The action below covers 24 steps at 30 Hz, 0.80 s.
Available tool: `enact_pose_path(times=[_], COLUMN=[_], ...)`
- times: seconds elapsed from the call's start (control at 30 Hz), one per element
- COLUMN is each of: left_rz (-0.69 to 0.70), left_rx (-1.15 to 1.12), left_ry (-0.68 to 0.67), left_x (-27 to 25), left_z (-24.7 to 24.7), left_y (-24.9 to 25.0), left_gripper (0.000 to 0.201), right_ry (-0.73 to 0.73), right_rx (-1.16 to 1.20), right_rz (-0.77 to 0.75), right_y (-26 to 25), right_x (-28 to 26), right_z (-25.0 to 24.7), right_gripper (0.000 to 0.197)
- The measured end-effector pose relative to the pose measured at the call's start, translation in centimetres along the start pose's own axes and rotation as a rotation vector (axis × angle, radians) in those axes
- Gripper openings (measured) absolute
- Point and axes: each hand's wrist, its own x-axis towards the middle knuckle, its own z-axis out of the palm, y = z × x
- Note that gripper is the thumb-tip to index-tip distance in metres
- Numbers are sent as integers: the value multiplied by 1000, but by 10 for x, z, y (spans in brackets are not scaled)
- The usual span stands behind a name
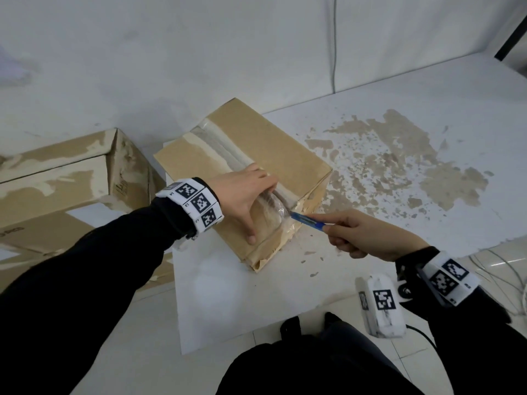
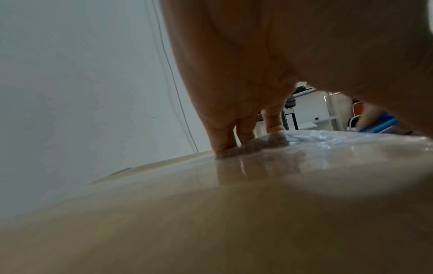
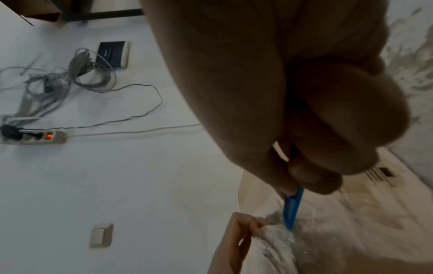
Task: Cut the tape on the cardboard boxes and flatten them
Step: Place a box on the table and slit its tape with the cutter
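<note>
Near the centre of the head view, a cardboard box lies on a white board set on the floor, with a strip of clear packing tape running along the seam of its top face from upper left toward lower right. The left hand rests on top of the box at the nearer end of the tape, thumb stretched down over the cardboard and fingers bent onto a crumpled, lifted bit of tape; whether they pinch it or only press on it cannot be told. The right hand, at centre right, grips a blue utility knife with its fingers curled round the handle. The knife tip sits at the box's near right edge, right where the bunched tape ends, just beside the left fingertips.

At the left of the frame, a second cardboard box stands against the white wall, well apart from the hands, with its surface paper torn in pale patches. Right of the taped box, the board has a wide brown area where its white layer has peeled. In the right wrist view, a power strip with a lit orange switch lies at the left, with a tangle of grey cables above it.
</note>
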Motion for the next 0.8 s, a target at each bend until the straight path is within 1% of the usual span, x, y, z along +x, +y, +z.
enact_pose_path(times=[0.1,0.23,0.33,0.37,0.4,0.5,0.53,0.57,0.6,0.63,0.67,0.7,0.73,0.77,0.8], left_rz=[6,25,-8,-12,-14,0,-14,-39,-74,-114,-167,-234,-313,-390,-457], left_rx=[-12,-39,-107,-123,-112,55,107,148,180,207,229,213,112,-67,-298], left_ry=[10,28,55,69,76,97,94,93,100,128,154,158,140,109,76], left_x=[0,0,1,2,3,7,7,7,8,8,9,11,14,17,20], left_z=[2,2,0,-2,-2,-6,-8,-9,-8,-6,-4,-3,-4,-5,-6], left_y=[-1,-2,-8,-10,-12,-8,-5,-3,-1,2,6,12,17,22,25], left_gripper=[88,91,91,90,88,75,76,81,80,69,54,42,34,31,29], right_ry=[-20,-38,-163,-152,-85,269,346,389,402,394,380,374,382,396,407], right_rx=[61,52,8,-16,-55,-238,-305,-379,-453,-528,-608,-680,-730,-760,-780], right_rz=[-6,-12,-11,-16,-32,-160,-214,-255,-283,-301,-314,-317,-318,-324,-340], right_y=[3,5,11,13,15,13,11,8,5,3,2,2,4,5,7], right_x=[-2,-3,-17,-24,-31,-32,-28,-21,-15,-10,-6,-2,1,3,4], right_z=[0,2,6,5,1,-14,-15,-15,-13,-10,-6,-3,-1,-1,-3], right_gripper=[42,41,40,40,41,42,43,44,46,48,50,50,49,47,46])
